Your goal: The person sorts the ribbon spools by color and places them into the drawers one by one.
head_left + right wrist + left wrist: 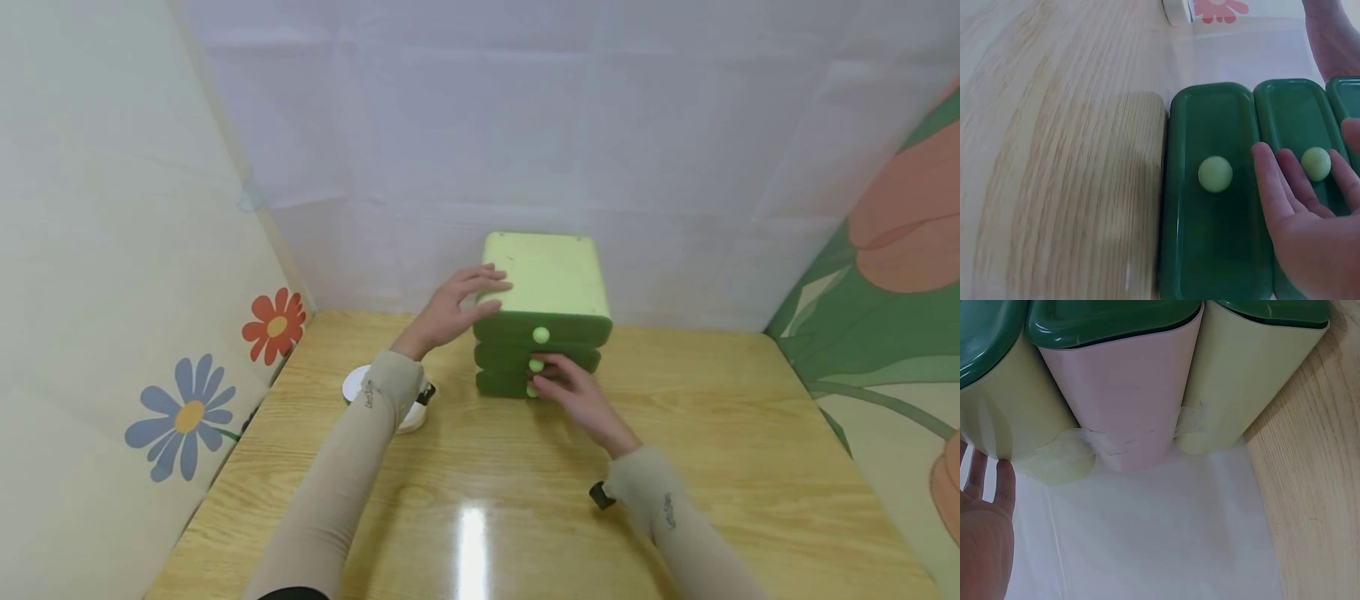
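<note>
A small drawer cabinet with a light-green top [551, 271] stands on the table against the back sheet. Its three stacked dark-green drawer fronts [1219, 244] each carry a round pale-green knob. My left hand [457, 304] lies with fingers spread at the cabinet's upper left edge. In the left wrist view its fingertips meet the cabinet's yellowish side, beside a pink section [1122, 394]. My right hand [1316, 237] is at the drawer fronts, its fairly straight fingers on either side of the middle knob [1316, 164]. The bottom knob [1215, 174] is uncovered, and all drawers look closed.
A white round object [356, 382] sits on the wooden table [720, 417] at the left, partly behind my left forearm. A white sheet [465, 125] hangs behind the cabinet. Flower-printed panels stand at both sides.
</note>
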A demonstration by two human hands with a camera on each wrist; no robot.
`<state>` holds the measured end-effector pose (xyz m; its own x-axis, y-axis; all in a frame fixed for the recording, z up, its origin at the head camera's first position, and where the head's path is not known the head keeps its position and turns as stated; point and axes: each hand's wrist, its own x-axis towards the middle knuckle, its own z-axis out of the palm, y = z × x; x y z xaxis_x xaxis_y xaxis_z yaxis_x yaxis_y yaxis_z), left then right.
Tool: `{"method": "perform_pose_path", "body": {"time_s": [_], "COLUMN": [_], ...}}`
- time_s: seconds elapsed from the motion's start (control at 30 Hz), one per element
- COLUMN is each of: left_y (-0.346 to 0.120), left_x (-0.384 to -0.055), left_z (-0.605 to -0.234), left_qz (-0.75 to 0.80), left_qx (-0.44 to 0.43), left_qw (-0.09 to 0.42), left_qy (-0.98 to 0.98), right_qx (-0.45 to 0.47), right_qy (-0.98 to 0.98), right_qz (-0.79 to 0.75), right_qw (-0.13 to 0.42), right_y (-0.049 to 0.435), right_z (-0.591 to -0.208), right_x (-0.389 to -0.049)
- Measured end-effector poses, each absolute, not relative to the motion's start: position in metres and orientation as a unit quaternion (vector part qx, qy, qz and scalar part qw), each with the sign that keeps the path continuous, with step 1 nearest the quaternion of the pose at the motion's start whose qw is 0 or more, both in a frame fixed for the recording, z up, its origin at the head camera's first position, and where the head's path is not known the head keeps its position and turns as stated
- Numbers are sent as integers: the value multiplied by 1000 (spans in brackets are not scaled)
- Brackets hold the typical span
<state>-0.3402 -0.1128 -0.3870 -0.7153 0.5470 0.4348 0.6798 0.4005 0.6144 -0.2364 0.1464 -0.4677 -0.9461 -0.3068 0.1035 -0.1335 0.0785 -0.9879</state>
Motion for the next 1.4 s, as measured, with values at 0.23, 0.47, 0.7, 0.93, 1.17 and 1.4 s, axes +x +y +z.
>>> {"method": "perform_pose_path", "body": {"time_s": [0.23, 0.47, 0.7, 0.93, 1.17, 1.4], "left_y": [-113, -111, -112, -112, -113, -112], "left_x": [-341, -341, -341, -342, -342, -344], "left_z": [-388, -390, -390, -390, -392, -392], "left_qz": [-411, -407, -413, -411, -414, -412], "left_qx": [-368, -366, -367, -367, -370, -368], "left_qw": [83, 86, 85, 87, 88, 85], "left_qy": [-830, -832, -829, -830, -827, -830], "right_qx": [-118, -80, -67, -72, -74, -76], "right_qy": [731, 721, 715, 717, 719, 718], "right_qz": [-671, -688, -695, -694, -691, -692], "right_qw": [46, -11, -21, -13, -13, -12], "right_y": [137, 126, 124, 125, 125, 126], "right_z": [-469, -476, -479, -479, -477, -477], "right_x": [-238, -240, -241, -241, -241, -242]}}
